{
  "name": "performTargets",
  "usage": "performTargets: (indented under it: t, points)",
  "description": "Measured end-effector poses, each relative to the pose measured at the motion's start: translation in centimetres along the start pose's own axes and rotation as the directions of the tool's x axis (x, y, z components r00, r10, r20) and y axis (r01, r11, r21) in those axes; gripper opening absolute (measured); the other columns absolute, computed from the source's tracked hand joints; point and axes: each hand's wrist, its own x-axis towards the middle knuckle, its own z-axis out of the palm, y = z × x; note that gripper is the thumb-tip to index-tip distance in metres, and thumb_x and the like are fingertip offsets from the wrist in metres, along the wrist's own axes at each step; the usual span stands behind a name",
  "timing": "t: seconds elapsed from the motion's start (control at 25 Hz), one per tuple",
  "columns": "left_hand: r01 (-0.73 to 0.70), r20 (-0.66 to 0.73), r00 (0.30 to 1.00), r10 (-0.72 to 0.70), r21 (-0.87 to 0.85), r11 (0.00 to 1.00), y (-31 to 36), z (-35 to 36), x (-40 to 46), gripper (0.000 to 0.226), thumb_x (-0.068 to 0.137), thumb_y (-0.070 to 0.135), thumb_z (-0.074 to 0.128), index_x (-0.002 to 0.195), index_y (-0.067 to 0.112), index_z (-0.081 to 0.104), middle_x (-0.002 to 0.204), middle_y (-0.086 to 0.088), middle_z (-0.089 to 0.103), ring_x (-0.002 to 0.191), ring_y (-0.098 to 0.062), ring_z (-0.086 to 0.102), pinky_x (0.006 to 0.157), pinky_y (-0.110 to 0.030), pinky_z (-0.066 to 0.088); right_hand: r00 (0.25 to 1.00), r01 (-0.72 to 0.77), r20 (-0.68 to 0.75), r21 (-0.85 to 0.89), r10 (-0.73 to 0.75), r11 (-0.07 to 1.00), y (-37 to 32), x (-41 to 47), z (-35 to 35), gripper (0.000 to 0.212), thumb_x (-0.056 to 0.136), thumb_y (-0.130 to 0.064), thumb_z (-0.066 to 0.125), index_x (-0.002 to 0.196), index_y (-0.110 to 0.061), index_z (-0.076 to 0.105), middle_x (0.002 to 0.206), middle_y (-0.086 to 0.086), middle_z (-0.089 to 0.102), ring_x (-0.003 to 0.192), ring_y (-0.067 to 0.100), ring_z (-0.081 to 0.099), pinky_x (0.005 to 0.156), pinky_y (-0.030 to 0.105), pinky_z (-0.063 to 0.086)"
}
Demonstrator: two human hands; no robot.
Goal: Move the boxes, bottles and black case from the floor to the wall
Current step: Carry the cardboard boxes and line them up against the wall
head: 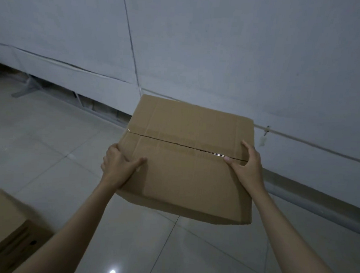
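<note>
Head cam, looking down my arms: both hands carry the cardboard box [186,157] off the floor. My left hand [116,166] has its grip on the box's left edge, thumb laid flat over the top, fingers wrapped round the side & out of sight. My right hand [249,163] clamps the box's right edge the same way, thumb on top right by the taped seam, fingers down the side. So both grips are closed on the box, one per side.

Box is shut, flaps meeting in a center seam w/ clear tape along it. It's tilted a bit, its far edge toward the wall [221,44].

Beyond the box stands the grey-white wall, w/ a thin white cable [312,144] running along it to the box's right and a small white tag [262,140] hanging off that cable. Under the box is pale glossy tile floor [50,133], a light glare spot on it nearer me. Left of the box & closer to me, a second cardboard box [5,227] sits on the floor, partly cut off by the frame edge.
</note>
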Motion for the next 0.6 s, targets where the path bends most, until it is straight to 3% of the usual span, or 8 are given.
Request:
performTargets:
  t: [0.28, 0.48, 0.6]
  points:
    - [-0.025, 0.204, 0.979, 0.013, 0.056, 0.998, -0.1, 11.6, 17.5, 0.097, 0.064, 0.045, 0.078, 0.135, 0.002, 0.028, 0.137, -0.020, 0.042, 0.126, -0.040, 0.042, 0.107, -0.056, 0.033, 0.986, -0.136, -0.099, -0.013, 0.134, 0.991, 7.0, 12.9, 8.0, 0.071, 0.076, -0.025, 0.073, 0.138, -0.019, 0.039, 0.145, 0.006, 0.035, 0.133, 0.022, 0.036, 0.102, 0.028, 0.028]
    - [0.024, 0.299, 0.953, -0.057, 0.114, 0.993, -3.6, 22.6, 28.5, 0.097, 0.066, 0.038, 0.079, 0.138, 0.003, 0.024, 0.141, -0.020, 0.039, 0.128, -0.041, 0.041, 0.106, -0.056, 0.035, 0.963, -0.255, -0.095, -0.008, 0.253, 0.967, 15.7, 21.7, 15.2, 0.072, 0.075, -0.026, 0.074, 0.138, -0.023, 0.038, 0.145, 0.003, 0.035, 0.129, 0.014, 0.036, 0.102, 0.026, 0.029]
    - [0.057, 0.348, 0.932, -0.101, 0.133, 0.989, -7.5, 30.9, 34.0, 0.096, 0.068, 0.032, 0.079, 0.140, 0.004, 0.021, 0.144, -0.020, 0.036, 0.130, -0.040, 0.038, 0.108, -0.053, 0.033, 0.947, -0.308, -0.101, -0.022, 0.305, 0.951, 23.5, 26.4, 19.8, 0.072, 0.075, -0.023, 0.074, 0.137, -0.022, 0.038, 0.143, 0.005, 0.035, 0.131, 0.020, 0.037, 0.106, 0.034, 0.032]
